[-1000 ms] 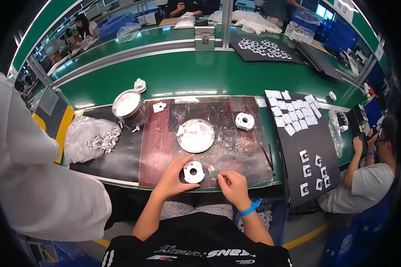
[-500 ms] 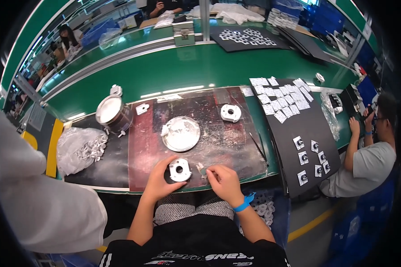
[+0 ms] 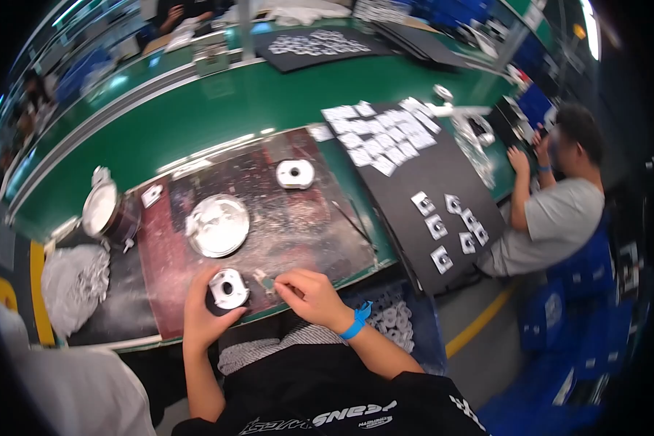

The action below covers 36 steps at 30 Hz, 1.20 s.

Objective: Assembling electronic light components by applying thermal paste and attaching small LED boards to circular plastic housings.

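Near the front edge of the worktable, my left hand (image 3: 202, 314) curls its thumb and fingers round a white round housing (image 3: 238, 280) with a dark hole in its middle. Just right of it, my right hand (image 3: 314, 296) pinches a small flat piece (image 3: 268, 282), greenish with a pale end; blur hides its exact kind. The two held parts are apart. Beyond my hands lies a round dish (image 3: 220, 227) smeared with white. A second white housing (image 3: 295, 174) rests farther back on the dark red board (image 3: 269, 207).
A tin (image 3: 102, 211) and a clear bag of small white parts (image 3: 78, 287) stand at the left. To the right, a black sheet (image 3: 407, 182) carries white cards and small parts. A thin dark tool (image 3: 352, 221) lies beside it. A co-worker (image 3: 552, 196) sits at far right.
The whole view has swung to the right, so the table things sit farther left in the picture. Both hands keep their grips on the housing and the small piece.
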Tool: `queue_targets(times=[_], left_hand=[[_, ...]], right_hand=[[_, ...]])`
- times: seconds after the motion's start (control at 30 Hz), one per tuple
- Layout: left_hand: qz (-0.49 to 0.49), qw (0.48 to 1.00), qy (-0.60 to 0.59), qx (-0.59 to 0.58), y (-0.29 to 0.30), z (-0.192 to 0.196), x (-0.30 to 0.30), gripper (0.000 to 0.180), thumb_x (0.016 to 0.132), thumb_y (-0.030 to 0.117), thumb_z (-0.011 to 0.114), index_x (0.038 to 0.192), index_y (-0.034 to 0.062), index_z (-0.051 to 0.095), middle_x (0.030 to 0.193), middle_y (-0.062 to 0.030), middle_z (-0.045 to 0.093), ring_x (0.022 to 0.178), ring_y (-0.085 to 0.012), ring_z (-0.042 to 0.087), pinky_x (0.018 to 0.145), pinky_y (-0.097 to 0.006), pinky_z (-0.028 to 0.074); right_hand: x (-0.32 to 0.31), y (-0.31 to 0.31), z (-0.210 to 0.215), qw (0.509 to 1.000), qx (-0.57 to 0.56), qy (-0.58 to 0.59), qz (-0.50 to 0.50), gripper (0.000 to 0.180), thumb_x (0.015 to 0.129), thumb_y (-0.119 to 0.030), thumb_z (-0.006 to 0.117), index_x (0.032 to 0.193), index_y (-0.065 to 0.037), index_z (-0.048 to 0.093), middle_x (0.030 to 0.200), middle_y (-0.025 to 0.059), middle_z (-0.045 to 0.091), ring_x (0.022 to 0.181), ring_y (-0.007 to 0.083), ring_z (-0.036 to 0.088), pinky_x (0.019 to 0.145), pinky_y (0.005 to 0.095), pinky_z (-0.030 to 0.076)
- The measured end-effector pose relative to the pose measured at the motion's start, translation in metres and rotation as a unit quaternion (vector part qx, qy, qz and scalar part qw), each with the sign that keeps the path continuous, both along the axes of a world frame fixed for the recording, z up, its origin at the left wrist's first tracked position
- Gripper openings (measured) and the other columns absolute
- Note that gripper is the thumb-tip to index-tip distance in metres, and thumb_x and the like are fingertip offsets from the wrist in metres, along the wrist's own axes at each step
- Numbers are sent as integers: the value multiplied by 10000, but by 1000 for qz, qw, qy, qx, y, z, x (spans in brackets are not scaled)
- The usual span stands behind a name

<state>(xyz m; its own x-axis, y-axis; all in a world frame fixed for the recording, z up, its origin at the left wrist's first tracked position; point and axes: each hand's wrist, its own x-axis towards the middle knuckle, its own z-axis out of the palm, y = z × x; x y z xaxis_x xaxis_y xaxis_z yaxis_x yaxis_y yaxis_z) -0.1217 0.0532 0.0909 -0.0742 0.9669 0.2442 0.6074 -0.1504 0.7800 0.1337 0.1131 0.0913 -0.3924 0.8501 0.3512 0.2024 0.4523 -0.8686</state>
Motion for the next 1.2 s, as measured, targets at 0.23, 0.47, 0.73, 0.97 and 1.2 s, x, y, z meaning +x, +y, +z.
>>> queue_targets(times=[0.23,0.47,0.73,0.97,1.2], left_hand=[[36,996,-81,-22,-15,-12,-8,883,616,76,927,1418,14,563,1371,-150,625,1263,-295,613,1104,-399,468],[-4,1000,-25,4,-6,0,-5,845,666,99,922,1430,36,566,1297,-165,656,1185,-314,640,1038,-403,501],[-6,999,-38,9,-4,2,-9,801,700,117,914,1418,55,563,1330,-181,632,1217,-368,616,1016,-428,509],[-12,999,-43,-2,-7,1,-7,799,702,103,907,1415,44,551,1330,-176,622,1226,-357,608,1035,-424,498],[-12,999,-47,9,-7,0,-8,804,696,92,900,1417,30,550,1322,-185,633,1225,-364,608,1045,-433,490]], right_hand=[[116,-33,49,945,92,-62,-306,13,894,-30,736,891,-20,728,804,86,683,637,186,626,592,298,499],[206,-12,63,832,23,-358,-424,369,902,-221,771,1226,-78,670,1084,177,622,988,358,658,863,442,537],[214,15,46,858,30,-304,-413,224,861,-131,795,1047,-41,707,883,122,611,787,286,620,711,394,507],[201,27,51,821,59,-398,-406,260,844,-167,822,1044,-54,698,870,142,635,815,334,655,735,450,525],[193,38,58,812,11,-410,-415,282,829,-184,832,1028,-34,703,883,167,668,828,357,672,752,460,546]])
